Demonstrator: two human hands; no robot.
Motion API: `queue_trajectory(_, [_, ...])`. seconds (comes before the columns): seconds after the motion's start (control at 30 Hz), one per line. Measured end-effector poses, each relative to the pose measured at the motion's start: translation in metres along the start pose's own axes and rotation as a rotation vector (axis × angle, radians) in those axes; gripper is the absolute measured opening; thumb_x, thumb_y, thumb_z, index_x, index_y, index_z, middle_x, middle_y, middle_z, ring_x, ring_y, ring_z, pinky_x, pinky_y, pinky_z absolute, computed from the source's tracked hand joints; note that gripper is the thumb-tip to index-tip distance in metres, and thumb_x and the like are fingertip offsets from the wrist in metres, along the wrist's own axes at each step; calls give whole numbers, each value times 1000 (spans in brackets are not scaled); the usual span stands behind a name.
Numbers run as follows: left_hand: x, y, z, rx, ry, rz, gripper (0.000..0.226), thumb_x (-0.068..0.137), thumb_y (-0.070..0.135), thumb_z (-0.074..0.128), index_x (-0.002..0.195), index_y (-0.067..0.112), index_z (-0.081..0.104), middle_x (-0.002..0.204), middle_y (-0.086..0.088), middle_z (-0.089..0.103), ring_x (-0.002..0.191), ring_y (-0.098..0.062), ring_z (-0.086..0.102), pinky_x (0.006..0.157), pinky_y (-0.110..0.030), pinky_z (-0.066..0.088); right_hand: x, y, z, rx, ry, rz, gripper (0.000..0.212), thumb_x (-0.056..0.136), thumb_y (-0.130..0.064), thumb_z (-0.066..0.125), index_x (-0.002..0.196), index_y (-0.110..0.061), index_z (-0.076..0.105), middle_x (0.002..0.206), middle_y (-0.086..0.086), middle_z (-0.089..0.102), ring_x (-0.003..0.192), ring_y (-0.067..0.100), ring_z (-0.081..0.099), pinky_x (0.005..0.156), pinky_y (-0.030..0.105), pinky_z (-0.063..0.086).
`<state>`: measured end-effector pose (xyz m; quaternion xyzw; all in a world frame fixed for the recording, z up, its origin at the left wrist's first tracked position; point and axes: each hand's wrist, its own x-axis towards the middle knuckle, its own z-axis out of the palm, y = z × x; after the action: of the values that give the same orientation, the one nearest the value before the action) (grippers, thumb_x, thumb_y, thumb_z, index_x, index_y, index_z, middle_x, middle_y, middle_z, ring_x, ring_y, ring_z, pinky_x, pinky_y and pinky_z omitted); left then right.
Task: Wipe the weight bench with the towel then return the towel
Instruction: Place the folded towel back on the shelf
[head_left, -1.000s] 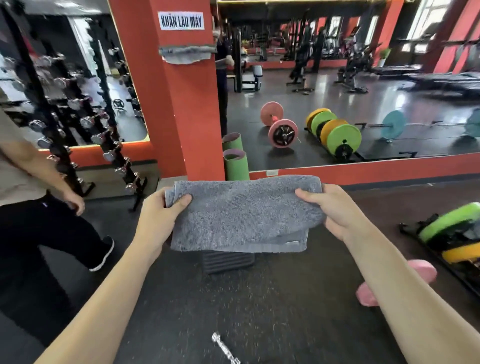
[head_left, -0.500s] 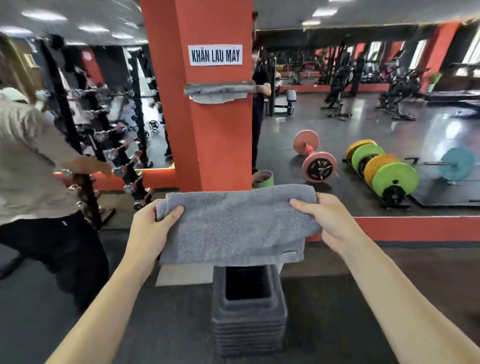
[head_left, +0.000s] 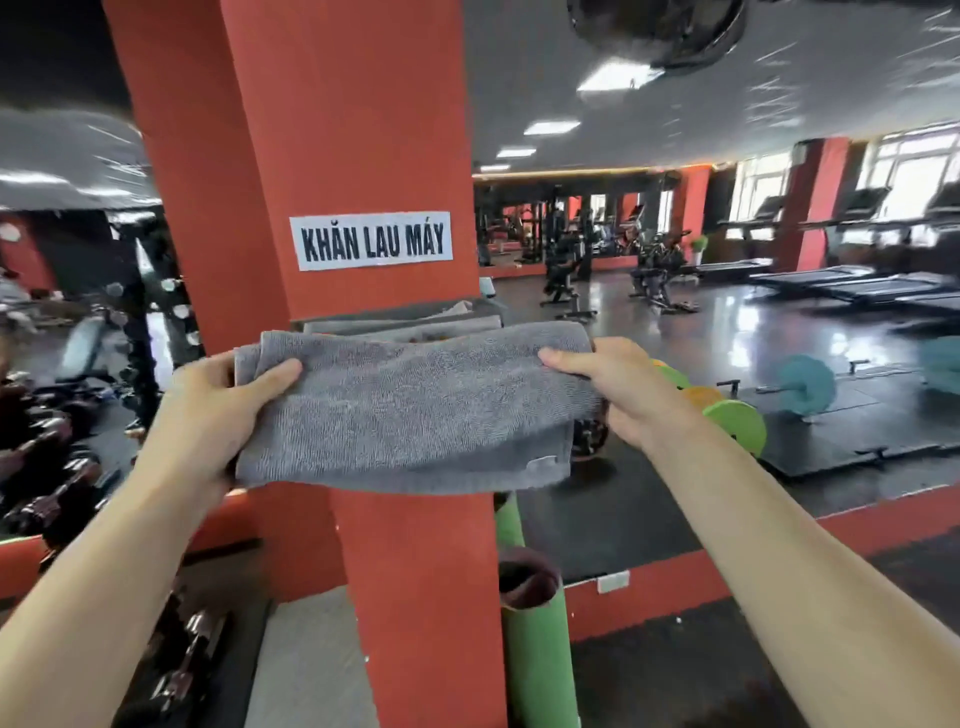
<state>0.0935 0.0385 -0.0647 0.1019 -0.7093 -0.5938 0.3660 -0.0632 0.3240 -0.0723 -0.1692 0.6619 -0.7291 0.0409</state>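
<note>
Before the red pillar (head_left: 332, 156): 1 folded grey towel (head_left: 410, 410), pinched at either end by left hand (head_left: 208, 415) and right hand (head_left: 618, 389). Risk judged: towel slipping off the already-stacked shelf (head_left: 400, 325) if laid off-centre.

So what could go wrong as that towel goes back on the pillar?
1. The grey towel is held only by its two ends, left hand and right hand. Its loose lower fold might sag open as it is set down.
2. The rack on the red pillar already holds folded towels and looks narrow, so a careless placement could slide off.
3. If dropped, it would probably land near the green roll on the floor.
</note>
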Motion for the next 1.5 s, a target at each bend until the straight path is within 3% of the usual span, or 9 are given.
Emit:
queue_trajectory(0.27, [136,14,42,-74,-23,-24,10,93,6,69,86,14,69,85,-10,70,71,-20,67,68,-34,60,131,-58,21,-21,73,-13,29,84,-2,78,111,4,71,109,17,75,89,29,74,89,42,60])
queue_trajectory(0.43, [176,6,50,-112,5,-129,6,92,1,68,98,4,69,69,-6,70,47,-12,68,39,-24,54,185,-60,35,-76,47,41,31,83,0,78,112,8,69,102,19,74,86,29,72,96,49,57])
queue_trajectory(0.6, [212,0,44,-56,33,-203,7,92,-2,68,98,2,68,81,-15,68,66,-24,63,55,-32,58,219,-57,51,-112,38,43,25,81,5,79,102,9,68,114,24,72,93,34,72,92,51,58])
queue_trajectory(0.73, [225,-9,38,131,14,-259,11,88,-4,72,98,-3,68,96,-21,62,78,-26,59,73,-41,51,227,-43,59,-198,49,30,43,78,5,82,114,16,62,125,28,67,117,39,65,106,56,48])
queue_trajectory(0.87, [226,-19,37,475,-56,-253,22,86,0,74,107,4,67,100,-17,61,90,-26,56,80,-41,50,223,-32,52,-440,-35,-5,39,77,-1,83,109,13,65,97,6,60,89,21,66,91,43,56])
queue_trajectory(0.93, [224,-21,38,618,-45,-199,25,85,-7,67,107,4,70,96,-17,61,83,-25,55,70,-42,52,220,-33,52,-602,-35,-92,50,78,-8,84,114,17,60,119,44,49,80,24,57,85,37,53])
queue_trajectory(1.27, [204,-11,45,1067,84,142,35,83,-7,58,113,4,72,118,-22,68,109,-43,63,90,-46,53,205,-30,79,-1132,35,-445,51,81,-23,85,125,-12,62,132,8,58,113,23,59,96,38,50])
queue_trajectory(1.43, [187,5,64,983,-326,299,26,106,28,46,103,19,71,120,-12,73,88,-21,68,86,-39,53,183,-26,97,-1132,-144,-657,34,106,-35,46,104,-18,75,80,-9,71,71,5,61,81,40,55])
queue_trajectory(1.5, [175,5,73,1166,-566,191,48,108,50,30,131,24,63,145,-13,59,119,-30,62,102,-42,45,173,-21,100,-1305,-263,-622,43,109,-42,34,124,-24,70,87,-4,75,83,12,67,90,42,54])
